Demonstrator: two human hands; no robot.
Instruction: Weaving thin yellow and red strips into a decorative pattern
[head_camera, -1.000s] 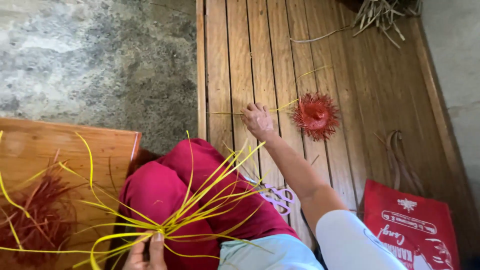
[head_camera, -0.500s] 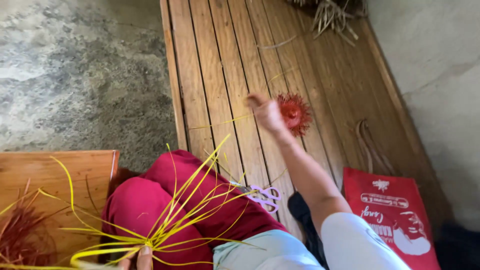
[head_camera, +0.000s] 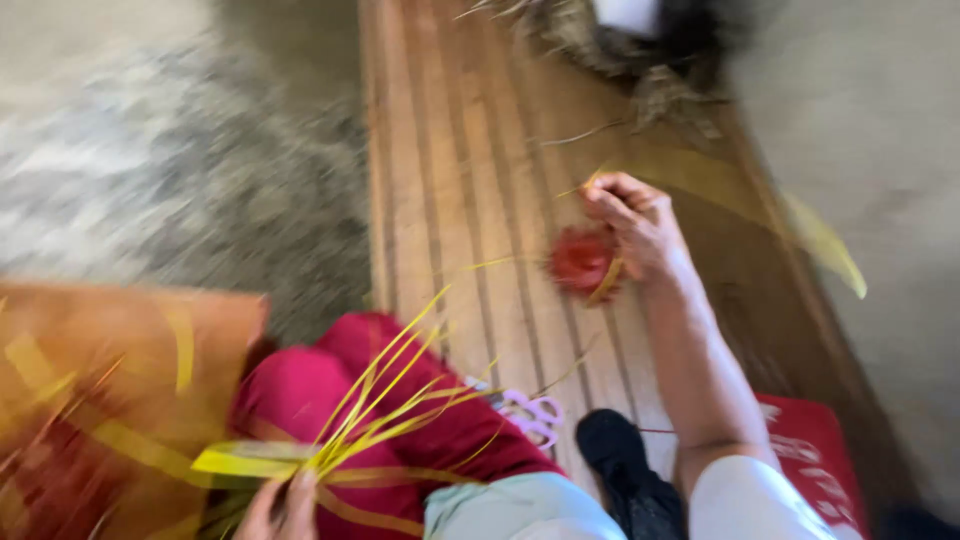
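From my seat at the far end of the feed, the whole head view is smeared by motion, so I keep to what holds firm. At the far left sits a flat orange-brown board with yellow and reddish strands lying blurred across it. Just right of it, at the bottom edge, my left hand has its fingers closed around the base of a bundle of yellow strips, which fan upward and to the right over a magenta-clad knee. Behind the knee, the grey stone floor fills the upper left. Further right runs the long slatted wooden bench, and on it, near the knee, lies a pair of pale purple-handled scissors, with a dark shoe just beside them. Higher on the bench a small red tufted rosette rests on the slats, touching or just beside my right hand. That hand's fingers are curled shut, pinching a thin yellow strip; the blur hides exactly how it sits in the grip. A tangle of dry fibre lies at the bench's far end, and a red printed bag lies at the lower right.
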